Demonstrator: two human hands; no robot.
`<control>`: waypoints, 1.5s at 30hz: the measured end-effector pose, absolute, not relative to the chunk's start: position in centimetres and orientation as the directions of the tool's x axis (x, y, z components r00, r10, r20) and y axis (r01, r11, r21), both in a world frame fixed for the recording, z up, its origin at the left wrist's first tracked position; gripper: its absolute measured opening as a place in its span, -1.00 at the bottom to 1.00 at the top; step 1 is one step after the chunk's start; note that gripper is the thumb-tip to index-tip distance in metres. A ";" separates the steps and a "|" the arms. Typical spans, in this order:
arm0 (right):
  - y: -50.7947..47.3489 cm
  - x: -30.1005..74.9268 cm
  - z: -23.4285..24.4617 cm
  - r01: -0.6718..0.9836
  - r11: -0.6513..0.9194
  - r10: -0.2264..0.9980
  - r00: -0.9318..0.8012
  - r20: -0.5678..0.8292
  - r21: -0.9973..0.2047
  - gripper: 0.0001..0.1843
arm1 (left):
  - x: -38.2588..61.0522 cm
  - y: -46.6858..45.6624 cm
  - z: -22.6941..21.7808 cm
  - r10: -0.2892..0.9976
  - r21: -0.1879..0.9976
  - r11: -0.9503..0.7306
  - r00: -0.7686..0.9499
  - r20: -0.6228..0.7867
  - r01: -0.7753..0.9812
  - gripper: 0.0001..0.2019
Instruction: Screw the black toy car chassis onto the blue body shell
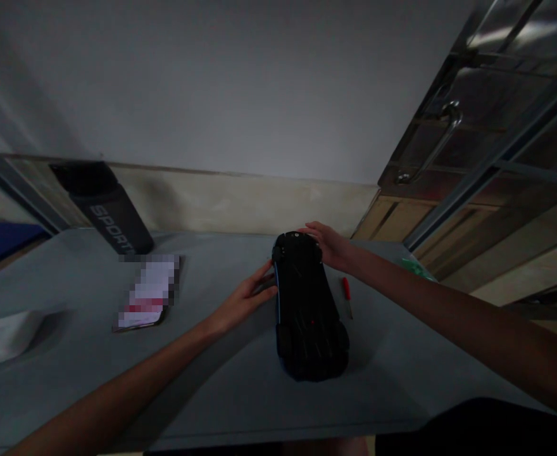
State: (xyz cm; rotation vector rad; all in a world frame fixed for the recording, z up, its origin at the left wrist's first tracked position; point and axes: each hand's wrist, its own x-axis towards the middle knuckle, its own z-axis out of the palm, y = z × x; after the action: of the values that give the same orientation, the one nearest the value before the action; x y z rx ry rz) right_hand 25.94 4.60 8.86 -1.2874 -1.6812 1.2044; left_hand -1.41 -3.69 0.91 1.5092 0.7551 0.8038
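Observation:
A black toy car (308,310) lies upside down on the grey table (212,380), its underside up and a thin blue edge showing along its left side. My left hand (245,297) rests against the car's left side with fingers stretched out, holding nothing. My right hand (328,244) curls over the car's far end, fingers touching it. A small red-handled screwdriver (347,294) lies on the table just right of the car, under my right wrist.
A black cylinder lettered "SPORT" (107,206) leans at the back left. A phone with a lit screen (148,291) lies left of centre. A pale box (3,335) sits at the left edge. A metal door with a handle (442,136) stands at the right.

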 end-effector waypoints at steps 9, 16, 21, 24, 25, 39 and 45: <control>2.9 26.0 10.0 -0.132 -0.272 0.950 -0.192 -0.245 -0.953 -0.64 | -0.4 -4.8 -0.3 0.836 0.951 0.191 0.547 -0.029 -0.242 0.12; 1.6 25.1 10.2 -0.069 -0.228 0.951 -0.227 -0.208 -0.971 -0.61 | -0.1 -5.1 0.2 0.850 0.946 0.242 0.517 -0.100 -0.215 0.09; 1.1 25.1 9.3 0.393 0.035 0.985 -0.167 -0.035 -0.919 -0.46 | -0.2 -5.3 1.0 0.855 0.956 0.229 0.508 -0.107 -0.184 0.00; -0.3 24.5 9.4 0.660 0.188 0.982 -0.141 0.126 -0.727 -0.39 | -0.1 -5.4 0.9 0.864 0.951 0.217 0.497 -0.081 -0.222 -0.05; -1.2 24.1 9.5 0.724 0.270 0.962 -0.179 0.205 -0.634 -0.36 | -0.1 -5.4 0.8 0.865 0.949 0.217 0.495 -0.078 -0.228 -0.06; -9.7 21.0 9.4 0.753 0.581 0.812 -0.560 0.164 -0.310 -0.07 | 0.5 -6.2 1.1 0.908 0.968 0.141 0.416 -0.044 -0.205 -0.20; -10.7 21.6 11.2 0.792 0.521 0.853 -0.470 0.229 -0.317 -0.09 | 0.5 -6.7 1.8 0.905 0.957 0.176 0.420 -0.065 -0.232 -0.20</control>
State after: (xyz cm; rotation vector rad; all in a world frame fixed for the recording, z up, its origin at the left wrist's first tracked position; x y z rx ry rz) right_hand 21.57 -10.73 11.22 -1.3612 -2.4093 0.2349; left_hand 0.52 -6.70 1.79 1.0971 0.7691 0.9290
